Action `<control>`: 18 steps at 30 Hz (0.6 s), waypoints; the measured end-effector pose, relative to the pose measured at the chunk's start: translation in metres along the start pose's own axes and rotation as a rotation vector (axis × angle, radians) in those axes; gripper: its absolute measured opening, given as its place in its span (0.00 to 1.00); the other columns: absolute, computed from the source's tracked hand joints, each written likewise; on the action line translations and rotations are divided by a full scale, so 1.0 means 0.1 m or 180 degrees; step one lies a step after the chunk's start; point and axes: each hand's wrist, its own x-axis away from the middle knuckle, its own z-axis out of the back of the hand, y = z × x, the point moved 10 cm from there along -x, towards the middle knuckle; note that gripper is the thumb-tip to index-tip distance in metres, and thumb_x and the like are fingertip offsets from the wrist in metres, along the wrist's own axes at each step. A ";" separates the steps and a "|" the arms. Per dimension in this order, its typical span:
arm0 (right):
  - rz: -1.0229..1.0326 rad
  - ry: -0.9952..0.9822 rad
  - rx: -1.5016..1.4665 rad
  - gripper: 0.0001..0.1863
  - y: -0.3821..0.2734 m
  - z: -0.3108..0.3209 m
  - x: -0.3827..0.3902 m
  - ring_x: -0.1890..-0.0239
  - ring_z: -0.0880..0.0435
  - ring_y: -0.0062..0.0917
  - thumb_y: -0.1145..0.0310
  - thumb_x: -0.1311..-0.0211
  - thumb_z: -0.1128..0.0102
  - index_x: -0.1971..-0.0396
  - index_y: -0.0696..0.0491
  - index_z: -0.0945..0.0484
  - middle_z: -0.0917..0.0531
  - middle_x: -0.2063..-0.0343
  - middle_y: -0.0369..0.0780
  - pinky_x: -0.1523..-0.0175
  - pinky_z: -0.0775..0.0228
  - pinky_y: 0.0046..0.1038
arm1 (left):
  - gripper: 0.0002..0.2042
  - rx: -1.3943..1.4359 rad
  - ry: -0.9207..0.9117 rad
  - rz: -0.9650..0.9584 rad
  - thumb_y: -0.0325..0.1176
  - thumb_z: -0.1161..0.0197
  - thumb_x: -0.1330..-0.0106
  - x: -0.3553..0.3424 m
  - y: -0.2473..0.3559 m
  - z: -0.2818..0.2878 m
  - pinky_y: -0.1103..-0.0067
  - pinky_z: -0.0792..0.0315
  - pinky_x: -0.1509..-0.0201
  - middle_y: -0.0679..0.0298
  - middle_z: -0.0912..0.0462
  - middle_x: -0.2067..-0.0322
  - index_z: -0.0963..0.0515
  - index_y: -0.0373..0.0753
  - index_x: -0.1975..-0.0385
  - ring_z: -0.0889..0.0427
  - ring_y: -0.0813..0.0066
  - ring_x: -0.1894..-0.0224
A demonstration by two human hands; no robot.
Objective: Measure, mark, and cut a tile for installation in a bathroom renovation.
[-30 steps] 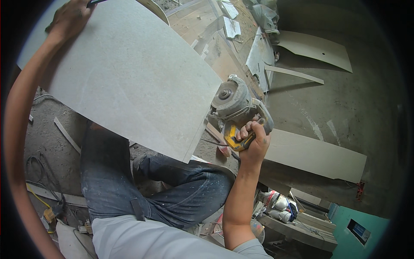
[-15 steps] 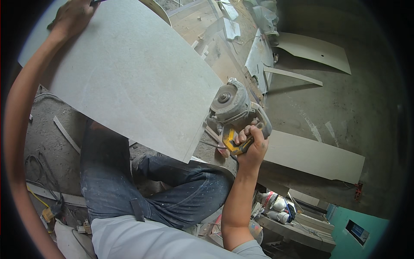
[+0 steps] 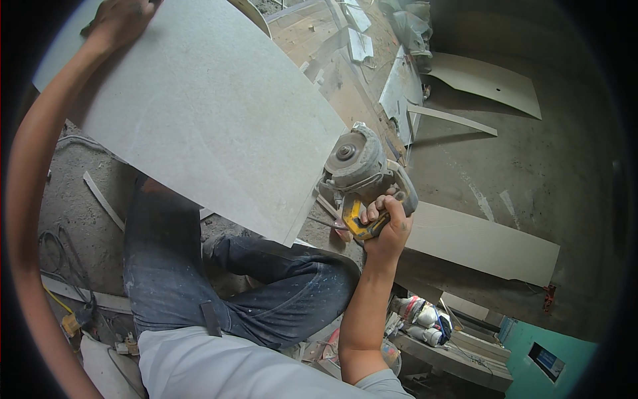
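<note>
A large pale grey tile (image 3: 212, 120) lies slanting over my legs and the floor. My left hand (image 3: 123, 25) rests on its far left part, with curled fingers partly cut off by the top of the picture. A small dark end shows at those fingers, but its kind cannot be made out. My right hand (image 3: 385, 223) is closed round the yellow-and-black handle of a dusty handheld tile cutter (image 3: 359, 163). The cutter's round disc (image 3: 346, 152) sits at the tile's right corner. Whether the disc turns, I cannot tell. A thin line runs along the tile's right edge.
Tile offcuts (image 3: 485, 239) lie on the dusty floor to the right, with a curved-edged piece (image 3: 492, 83) farther back. Cables (image 3: 63, 259) and a yellow-wired plug (image 3: 71, 324) are at the left. Bottles (image 3: 425, 319) stand at lower right. A wooden board (image 3: 299, 33) lies beyond the tile.
The whole view has shifted slightly. The dark end at my left fingers shows less. My right hand and the tile cutter stay at the tile's right corner.
</note>
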 end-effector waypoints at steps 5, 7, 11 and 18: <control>-0.0036 -0.0026 -0.0023 0.10 0.03 -0.02 0.00 0.77 0.26 0.21 0.75 0.32 0.44 0.53 0.55 0.25 0.26 0.74 0.36 0.72 0.30 0.29 | 0.20 -0.0087 0.0005 -0.0056 0.46 0.46 0.28 -0.05 -0.08 -0.01 0.55 0.21 0.42 0.46 0.10 0.56 0.11 0.39 0.54 0.12 0.45 0.49; -0.0058 -0.0070 -0.0076 0.10 0.06 -0.05 0.00 0.77 0.26 0.21 0.74 0.32 0.44 0.53 0.55 0.26 0.26 0.74 0.35 0.72 0.29 0.29 | 0.20 -0.0083 0.0012 0.0052 0.46 0.46 0.27 -0.04 -0.10 0.05 0.55 0.21 0.42 0.46 0.10 0.56 0.11 0.40 0.54 0.12 0.44 0.49; -0.0078 0.0085 -0.0090 0.09 0.00 0.04 0.01 0.79 0.26 0.22 0.77 0.33 0.46 0.53 0.56 0.28 0.26 0.75 0.36 0.73 0.30 0.30 | 0.12 -0.0246 -0.0055 0.0393 0.41 0.36 0.28 0.04 0.07 0.05 0.62 0.23 0.51 0.56 0.15 0.71 0.14 0.41 0.68 0.16 0.56 0.64; -0.0092 0.0022 -0.0121 0.09 -0.03 -0.05 0.06 0.79 0.26 0.21 0.76 0.32 0.46 0.53 0.56 0.28 0.27 0.75 0.36 0.72 0.30 0.30 | 0.16 0.0207 0.0014 0.0607 0.38 0.44 0.22 0.08 0.20 0.36 0.63 0.24 0.62 0.54 0.15 0.73 0.15 0.35 0.68 0.17 0.60 0.71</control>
